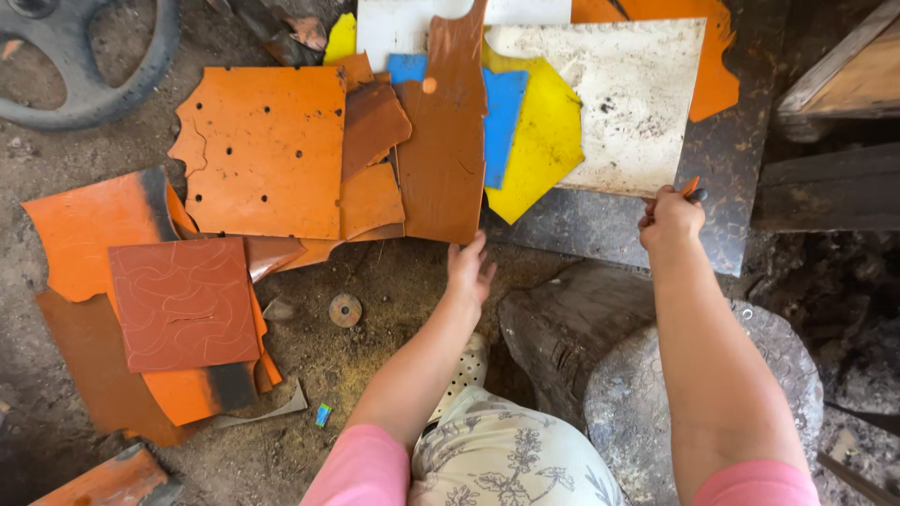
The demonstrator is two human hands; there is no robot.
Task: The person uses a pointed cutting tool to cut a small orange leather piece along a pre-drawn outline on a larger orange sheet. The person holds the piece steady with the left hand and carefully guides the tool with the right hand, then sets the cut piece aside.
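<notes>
- The ground was bare, dusty earth, littered with cut sheets in orange, brown, yellow and blue; a dark worktop slab (722, 159) carried some of them.
- The right hand (671, 217) was curled shut at the lower edge of a dirty white sheet (619, 103) — its grip pressed together around a small dark-tipped orange tool (694, 190), which poked out above the knuckles.
- The white sheet lay flat on the slab, just above that grip and touching it.
- The left hand (469, 270) hung with fingers loosely spread, holding nothing — its fingertips just below a tall brown sheet (445, 159).
- A small round disc (345, 309) lay on the dirt, left of that hand.
</notes>
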